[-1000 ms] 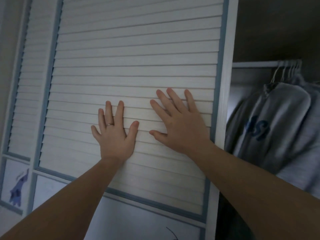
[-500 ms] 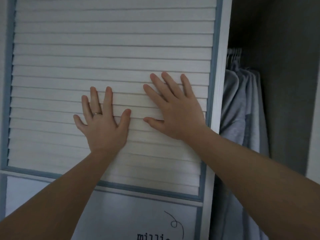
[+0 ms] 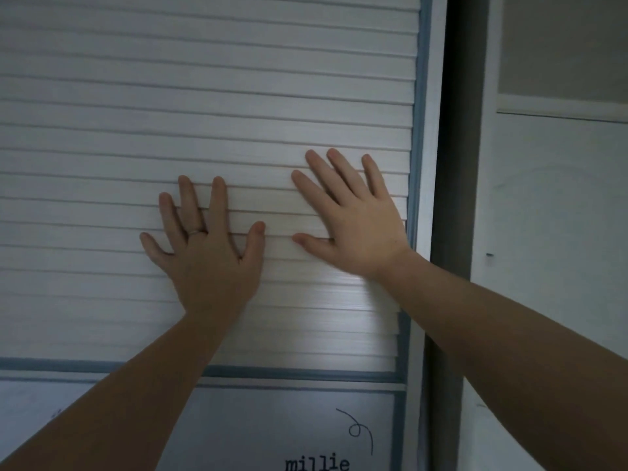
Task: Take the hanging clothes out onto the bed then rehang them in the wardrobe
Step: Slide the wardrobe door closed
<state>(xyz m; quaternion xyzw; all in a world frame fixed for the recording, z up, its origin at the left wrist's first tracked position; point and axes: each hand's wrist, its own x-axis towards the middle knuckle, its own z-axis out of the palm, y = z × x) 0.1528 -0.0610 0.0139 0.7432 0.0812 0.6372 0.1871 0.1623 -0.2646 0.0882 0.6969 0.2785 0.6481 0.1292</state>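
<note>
Door (image 3: pixel 238 96) further across wardrobe (image 3: pixel 455 164) opening

You face the wardrobe's white slatted sliding door with blue-grey trim (image 3: pixel 238 96), upright, a narrow dark strip along its right edge.

"millie" — lower door panel (image 3: pixel 238 430)

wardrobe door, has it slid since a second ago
Yes. The slatted door has slid right toward the white side panel; the opening that showed hanging clothes is now a thin dark gap.
</note>
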